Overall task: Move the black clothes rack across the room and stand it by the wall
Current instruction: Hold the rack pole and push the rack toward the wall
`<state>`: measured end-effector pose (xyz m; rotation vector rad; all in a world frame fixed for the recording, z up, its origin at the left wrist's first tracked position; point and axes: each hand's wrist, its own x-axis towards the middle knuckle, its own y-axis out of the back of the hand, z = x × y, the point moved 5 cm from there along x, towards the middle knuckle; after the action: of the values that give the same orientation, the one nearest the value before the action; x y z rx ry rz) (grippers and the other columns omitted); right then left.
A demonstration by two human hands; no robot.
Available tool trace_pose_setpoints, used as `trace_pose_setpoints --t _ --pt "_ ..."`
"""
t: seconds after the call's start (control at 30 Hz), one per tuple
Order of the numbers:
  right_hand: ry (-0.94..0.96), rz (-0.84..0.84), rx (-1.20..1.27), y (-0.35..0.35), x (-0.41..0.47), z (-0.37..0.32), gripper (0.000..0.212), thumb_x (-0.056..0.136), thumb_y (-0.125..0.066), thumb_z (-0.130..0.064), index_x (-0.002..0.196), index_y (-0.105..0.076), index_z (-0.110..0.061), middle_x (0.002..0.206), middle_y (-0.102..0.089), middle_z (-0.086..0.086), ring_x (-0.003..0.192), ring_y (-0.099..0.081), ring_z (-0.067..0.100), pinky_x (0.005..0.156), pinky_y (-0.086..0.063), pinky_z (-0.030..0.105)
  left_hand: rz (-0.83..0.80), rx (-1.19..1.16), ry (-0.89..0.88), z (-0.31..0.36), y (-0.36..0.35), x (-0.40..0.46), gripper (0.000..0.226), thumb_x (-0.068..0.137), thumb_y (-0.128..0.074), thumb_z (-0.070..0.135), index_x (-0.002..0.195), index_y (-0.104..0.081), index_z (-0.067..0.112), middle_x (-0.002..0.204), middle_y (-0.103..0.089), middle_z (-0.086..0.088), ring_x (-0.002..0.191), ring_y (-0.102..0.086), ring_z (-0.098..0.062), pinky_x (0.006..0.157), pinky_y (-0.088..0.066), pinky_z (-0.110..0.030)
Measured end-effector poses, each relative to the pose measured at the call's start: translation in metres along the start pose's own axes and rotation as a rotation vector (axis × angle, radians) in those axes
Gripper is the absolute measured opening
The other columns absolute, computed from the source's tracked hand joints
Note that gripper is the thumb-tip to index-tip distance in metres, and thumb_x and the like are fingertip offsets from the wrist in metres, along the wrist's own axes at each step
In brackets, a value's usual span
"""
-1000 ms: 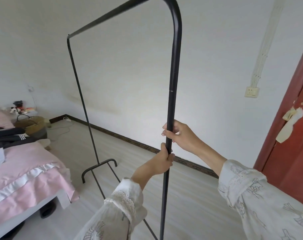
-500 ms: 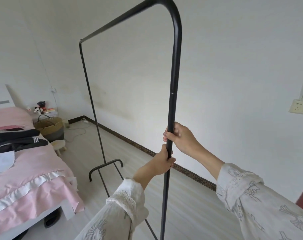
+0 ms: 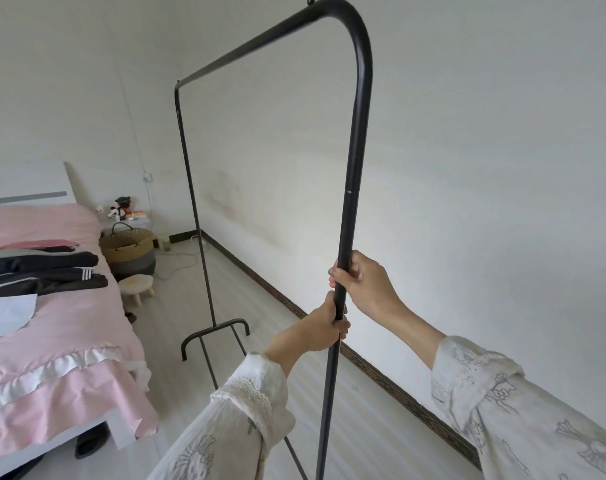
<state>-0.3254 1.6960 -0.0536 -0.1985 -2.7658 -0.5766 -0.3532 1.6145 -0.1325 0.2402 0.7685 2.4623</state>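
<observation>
The black clothes rack (image 3: pixel 355 157) is a bare tube frame standing lengthwise along the white wall (image 3: pixel 485 174), with nothing hanging on it. Both hands grip its near upright post. My right hand (image 3: pixel 367 284) is the upper one, wrapped around the post at about waist height. My left hand (image 3: pixel 320 329) holds the same post just below it. The far post runs down to a curved foot (image 3: pixel 215 336) on the pale floor. A thin bottom bar links the two ends. The near foot is out of view.
A bed with a pink cover (image 3: pixel 48 327) and folded dark clothes fills the left side. Past it stand a small wooden stool (image 3: pixel 137 285), a woven basket (image 3: pixel 128 249) and a low table with toys. A dark skirting board (image 3: pixel 381 372) runs along the wall.
The view has swung left: the red door and wall socket have left the frame and more of the bed shows. Both hands keep the same grip on the post.
</observation>
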Motion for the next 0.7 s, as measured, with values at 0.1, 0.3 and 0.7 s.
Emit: trace_pose_setpoints --t 0.1,0.3,0.7 --pt "0.013 0.011 0.000 0.019 0.028 0.019 0.007 0.088 -0.057 -0.016 0.083 -0.054 -0.011 0.075 -0.066 0.004 0.071 -0.063 0.018 0.066 -0.047 0.019 0.006 0.008 -0.002 0.005 -0.006 0.037 0.028 0.090 -0.037 0.002 0.117 -0.031 0.007 0.075 -0.046 0.002 0.080 -0.052 -0.022 0.067 -0.043 -0.025" --pt "0.042 -0.009 0.029 0.041 0.087 0.052 0.007 0.087 -0.057 -0.016 0.085 -0.055 -0.010 0.075 -0.066 0.003 0.069 -0.063 0.012 0.061 -0.047 0.008 0.009 -0.010 0.006 0.007 -0.005 0.104 0.030 0.091 -0.042 0.004 0.118 -0.030 0.007 0.076 -0.043 0.001 0.082 -0.054 -0.024 0.069 -0.047 -0.037" --pt "0.074 -0.064 0.018 0.032 0.221 0.100 0.009 0.088 -0.056 -0.018 0.086 -0.055 -0.009 0.077 -0.067 0.006 0.076 -0.065 0.023 0.072 -0.052 0.028 0.148 0.002 0.053 -0.030 0.041 0.229 0.035 0.089 -0.045 0.006 0.121 -0.032 0.009 0.082 -0.045 -0.003 0.082 -0.058 -0.027 0.088 -0.050 -0.056"
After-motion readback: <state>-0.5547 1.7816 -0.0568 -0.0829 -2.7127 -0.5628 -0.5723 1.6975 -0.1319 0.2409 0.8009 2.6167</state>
